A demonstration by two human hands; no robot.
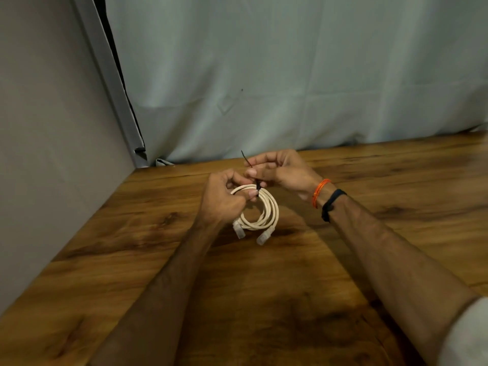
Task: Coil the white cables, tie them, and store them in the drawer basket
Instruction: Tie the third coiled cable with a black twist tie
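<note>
One white cable (264,210) is already wound into a neat round coil, both clear-booted plugs hanging at the near side, approx. side by side. The coil is held just above or lightly on the wooden bench (343,260); the view doesn't settle which.

Tying is underway. A thin black cable tie (257,184) is looped round the far edge of the coil, its tail sticking up and away toward the curtain (290,75). The left hand (224,199) grips the coil at that spot, fingers curled round the strands, thumb near the tie. The right hand (280,170) pinches the tie's tail between thumb and fingers, w/ an orange thread and a black band on its wrist. It looks like the tie is being pulled snug, though the blur hides whether the tail has gone through the lock yet.

Left to do, judging by the task: finish cinching, coil and tie any other cables, then store everything.

Containers: no drawer or basket shows anywhere in view, so nothing can be said of its contents. No other cables are visible on the bench either. A grey wall panel (39,128) closes off the left side.
</note>
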